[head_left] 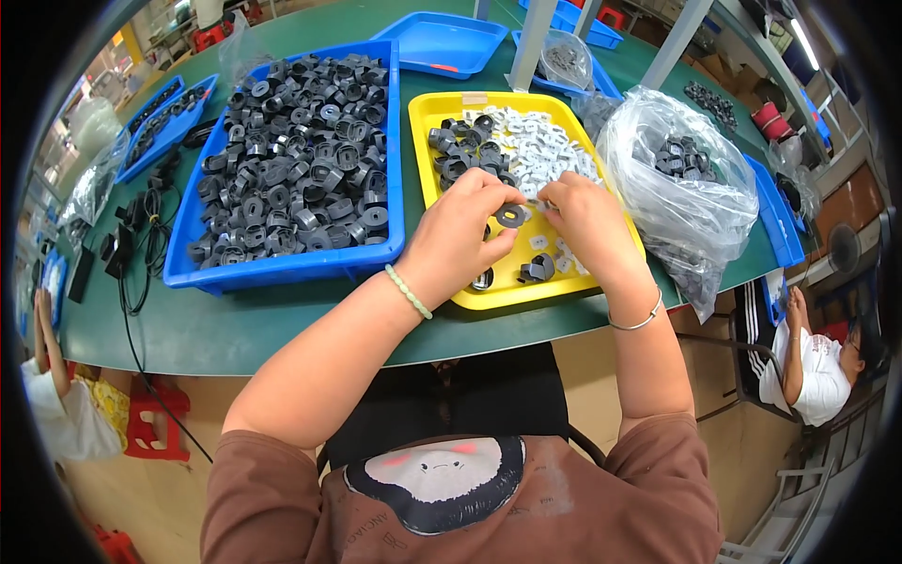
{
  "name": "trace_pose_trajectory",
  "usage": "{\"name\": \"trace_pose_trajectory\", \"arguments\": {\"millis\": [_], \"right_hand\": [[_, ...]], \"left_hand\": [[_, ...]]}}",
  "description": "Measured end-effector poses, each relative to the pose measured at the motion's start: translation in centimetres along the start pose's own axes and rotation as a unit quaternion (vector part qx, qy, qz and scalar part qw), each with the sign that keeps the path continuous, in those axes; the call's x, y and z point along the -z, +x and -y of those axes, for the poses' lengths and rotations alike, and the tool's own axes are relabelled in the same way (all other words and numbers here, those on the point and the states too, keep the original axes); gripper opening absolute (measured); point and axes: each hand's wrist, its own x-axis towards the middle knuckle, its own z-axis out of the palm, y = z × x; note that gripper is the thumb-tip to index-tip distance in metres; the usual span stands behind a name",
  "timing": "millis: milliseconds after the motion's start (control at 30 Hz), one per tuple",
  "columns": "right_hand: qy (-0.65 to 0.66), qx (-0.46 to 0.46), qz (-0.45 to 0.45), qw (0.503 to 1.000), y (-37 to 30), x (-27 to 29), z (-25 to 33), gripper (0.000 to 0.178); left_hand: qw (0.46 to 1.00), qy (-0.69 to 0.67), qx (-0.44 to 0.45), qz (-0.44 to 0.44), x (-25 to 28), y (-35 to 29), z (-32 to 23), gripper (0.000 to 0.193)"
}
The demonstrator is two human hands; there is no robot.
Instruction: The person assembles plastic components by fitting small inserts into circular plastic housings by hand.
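Note:
My left hand (453,226), with a beaded bracelet at its wrist, pinches a small round black plastic part (510,216) with a slot in its face. Close beside it, my right hand (590,226) has thumb and forefinger pressed together. What sits between those fingertips is too small to make out. Both hands are over a yellow tray (498,299). Small white plastic pieces (540,141) are heaped in the tray's far part, with black parts (451,141) at its left. A few loose pieces and a black part (537,269) lie nearer to me.
To the left stands a blue bin (282,273) piled with black plastic parts. A clear plastic bag (686,179) of black parts is at the right. Behind are an empty-looking blue tray (446,42) and a metal post (533,47). Black cables (141,244) lie far left. Other people sit at both sides.

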Motion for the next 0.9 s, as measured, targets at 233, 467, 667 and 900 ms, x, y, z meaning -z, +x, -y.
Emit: {"name": "trace_pose_trajectory", "arguments": {"millis": [233, 467, 667, 900], "right_hand": [[0.007, -0.047, -0.018, 0.999, -0.2, -0.3, 0.3, 0.010], [0.012, 0.002, -0.034, 0.999, -0.2, -0.3, -0.3, 0.008], [0.206, -0.088, -0.125, 0.966, 0.0, 1.1, 0.6, 0.006], [0.164, -0.028, -0.076, 0.983, -0.1, 0.4, 0.1, 0.007]], "left_hand": [[0.998, -0.059, 0.001, -0.035, 0.5, 0.2, -0.2, 0.031], [0.941, -0.319, 0.109, -0.041, -0.1, 0.5, 0.4, 0.029], [0.876, -0.450, 0.172, -0.017, 0.4, 0.8, -0.3, 0.030], [0.881, -0.433, 0.189, -0.016, 0.4, 0.8, -0.2, 0.030]]}}
